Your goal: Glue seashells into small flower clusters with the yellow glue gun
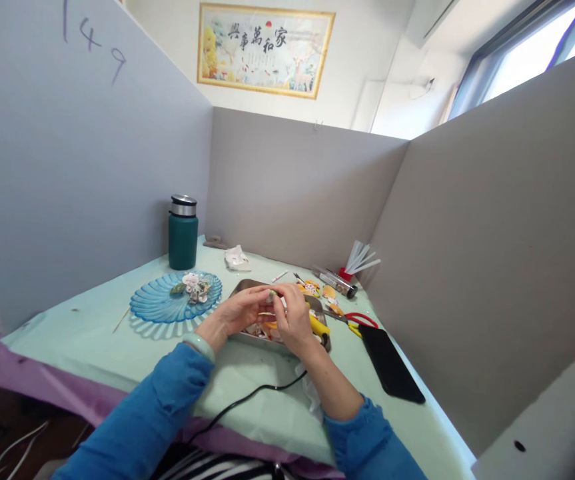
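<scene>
My left hand [237, 312] and my right hand [294, 321] meet above a metal tray [252, 339]. Pinched between their fingertips is a small pale green and white piece [271, 297], mostly covered by the fingers, so its kind is unclear. Below the hands, the tray holds shell-like bits, partly hidden. A yellow glue gun [318, 325] lies at its right side, beside my right hand. From under my right forearm a black cord [262, 388] runs toward the table's front edge. To the left, a blue scalloped plate [154, 300] carries a cluster of shells and flowers [194, 288].
A green bottle [183, 233] stands behind the plate. Scissors [362, 320] and a black phone [391, 363] lie right of the tray. Behind are shell pieces [330, 292], a clear tube [337, 281], white glue sticks [360, 259] and a crumpled packet [237, 259]. Grey partitions [297, 193] enclose the table.
</scene>
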Tool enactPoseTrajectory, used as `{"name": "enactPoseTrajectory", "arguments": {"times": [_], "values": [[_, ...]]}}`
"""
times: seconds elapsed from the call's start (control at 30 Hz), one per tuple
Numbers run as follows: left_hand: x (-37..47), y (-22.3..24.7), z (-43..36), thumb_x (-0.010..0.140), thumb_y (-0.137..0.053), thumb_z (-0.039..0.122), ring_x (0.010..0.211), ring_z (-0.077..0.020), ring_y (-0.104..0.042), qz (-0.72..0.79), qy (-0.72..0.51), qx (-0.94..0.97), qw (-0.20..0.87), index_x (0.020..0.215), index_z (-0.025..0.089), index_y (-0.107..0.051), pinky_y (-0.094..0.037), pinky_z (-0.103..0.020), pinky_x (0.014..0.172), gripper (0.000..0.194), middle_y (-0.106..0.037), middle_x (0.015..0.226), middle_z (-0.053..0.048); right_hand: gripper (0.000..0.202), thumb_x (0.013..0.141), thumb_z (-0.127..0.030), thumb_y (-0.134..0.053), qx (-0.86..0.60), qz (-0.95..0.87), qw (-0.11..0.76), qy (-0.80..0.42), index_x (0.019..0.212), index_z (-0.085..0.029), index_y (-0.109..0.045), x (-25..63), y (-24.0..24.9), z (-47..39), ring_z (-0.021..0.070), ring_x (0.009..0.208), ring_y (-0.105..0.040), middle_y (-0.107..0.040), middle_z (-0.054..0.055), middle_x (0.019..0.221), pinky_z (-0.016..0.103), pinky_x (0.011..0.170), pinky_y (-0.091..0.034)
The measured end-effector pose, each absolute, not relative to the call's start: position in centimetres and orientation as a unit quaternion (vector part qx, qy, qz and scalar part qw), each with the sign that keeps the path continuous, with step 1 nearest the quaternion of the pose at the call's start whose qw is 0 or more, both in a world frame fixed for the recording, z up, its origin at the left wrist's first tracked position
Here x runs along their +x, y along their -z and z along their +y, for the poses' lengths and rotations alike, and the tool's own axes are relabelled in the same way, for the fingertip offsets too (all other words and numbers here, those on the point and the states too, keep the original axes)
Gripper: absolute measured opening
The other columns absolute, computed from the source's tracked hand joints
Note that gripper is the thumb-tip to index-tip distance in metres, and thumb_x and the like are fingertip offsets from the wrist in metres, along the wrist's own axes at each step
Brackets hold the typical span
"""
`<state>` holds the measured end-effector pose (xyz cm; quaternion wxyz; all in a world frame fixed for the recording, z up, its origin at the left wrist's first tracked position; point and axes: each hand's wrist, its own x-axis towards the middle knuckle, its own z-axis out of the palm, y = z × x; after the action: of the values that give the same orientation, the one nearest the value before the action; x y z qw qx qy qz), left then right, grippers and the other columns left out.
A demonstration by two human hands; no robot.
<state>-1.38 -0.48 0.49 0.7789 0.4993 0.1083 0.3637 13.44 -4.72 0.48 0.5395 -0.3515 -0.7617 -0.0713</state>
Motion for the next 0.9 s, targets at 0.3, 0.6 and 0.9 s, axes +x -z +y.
{"name": "enactPoseTrajectory", "arguments": {"times": [0.3, 0.6, 0.9], "values": [[-1.7, -0.66, -0.62, 0.074, -0.068, 0.015, 0.09, -0.0173, -0.062, 0.046, -0.405, 0.51, 0.757, 0.116, 0.015, -0.06, -0.047, -0.031, 0.085, 0.043, -0.066, 0.098, -0.009, 0.028, 0.088, -0.02, -0.047, -0.304, -0.767, 0.561, 0.071, 0.116, -0.02, -0.051, 13.49, -0.76, -5.19, 0.0221, 0.106, -0.052, -0.057, 0.009, 0.113, 0.042, 0.093, -0.042], [-1.89, -0.68, -0.88, 0.072, -0.071, 0.018, 0.085, -0.0163, -0.063, 0.028, -0.416, 0.521, 0.745, 0.121, 0.016, -0.057, -0.048, -0.029, 0.081, 0.051, -0.066, 0.103, -0.011, 0.027, 0.087, -0.017, -0.049, -0.276, -0.764, 0.577, 0.089, 0.114, -0.022, -0.052, 13.62, -0.75, -5.34, 0.0226, 0.103, -0.054, -0.057, 0.009, 0.109, 0.043, 0.09, -0.045], [-1.64, -0.38, -0.4, 0.071, -0.072, 0.018, 0.078, -0.0136, -0.063, 0.06, -0.409, 0.494, 0.765, 0.113, 0.015, -0.063, -0.048, -0.028, 0.079, 0.043, -0.067, 0.091, -0.007, 0.027, 0.086, -0.016, -0.049, -0.312, -0.751, 0.565, 0.142, 0.112, -0.02, -0.053, 13.63, -0.62, -5.24, 0.0227, 0.1, -0.054, -0.06, 0.009, 0.107, 0.043, 0.089, -0.043]]}}
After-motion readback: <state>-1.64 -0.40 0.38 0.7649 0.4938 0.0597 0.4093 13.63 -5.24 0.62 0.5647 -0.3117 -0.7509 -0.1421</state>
